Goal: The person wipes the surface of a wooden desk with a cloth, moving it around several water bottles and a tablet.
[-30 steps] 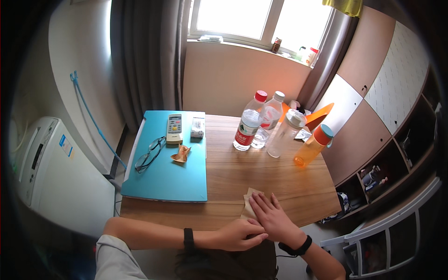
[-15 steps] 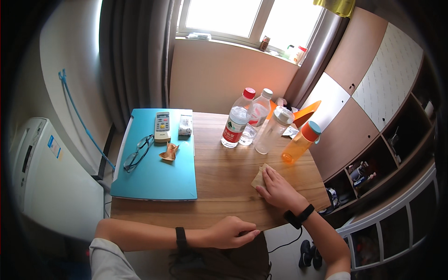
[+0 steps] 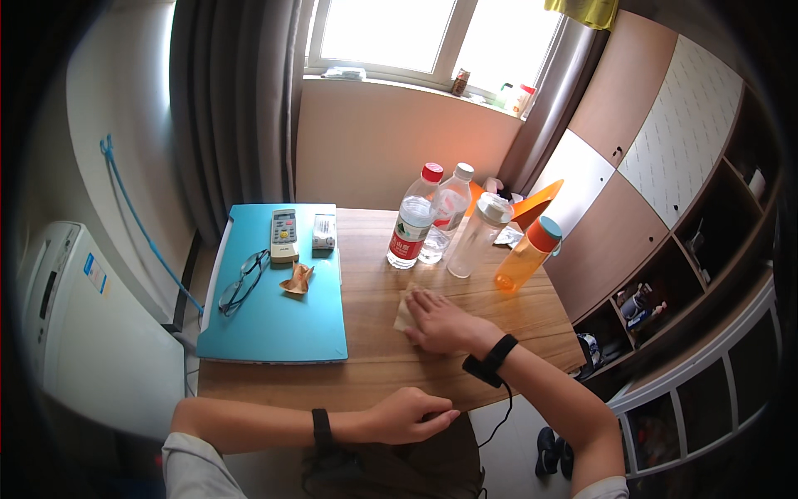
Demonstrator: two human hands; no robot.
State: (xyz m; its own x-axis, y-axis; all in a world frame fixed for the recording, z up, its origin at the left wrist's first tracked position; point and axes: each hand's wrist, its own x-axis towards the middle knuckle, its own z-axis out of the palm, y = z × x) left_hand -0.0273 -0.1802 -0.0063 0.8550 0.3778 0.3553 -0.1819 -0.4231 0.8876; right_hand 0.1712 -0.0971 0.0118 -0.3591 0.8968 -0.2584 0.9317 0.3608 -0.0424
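My right hand (image 3: 440,320) lies palm down on a folded tan cloth (image 3: 404,317), pressing it to the wooden table (image 3: 374,287) with the fingers over it. The cloth's left edge shows; the rest is under the hand. At the table's front edge rests my left hand (image 3: 413,415), loosely curled, with nothing visible in it. Beyond the right hand stand a red-capped water bottle (image 3: 409,229), a white-capped plastic bottle (image 3: 446,218), a clear bottle with a white lid (image 3: 472,248) and an orange bottle with a teal lid (image 3: 522,263).
On the left, a blue folder (image 3: 312,333) carries a remote control (image 3: 284,236), a small white pack (image 3: 324,231), glasses (image 3: 241,283) and a crumpled brown piece (image 3: 297,279). A white appliance (image 3: 108,333) stands left of the table. Shelves (image 3: 657,291) line the right side.
My right hand has slid leftward across the table with the cloth beneath it. The left hand has hardly moved. The view has shifted slightly.
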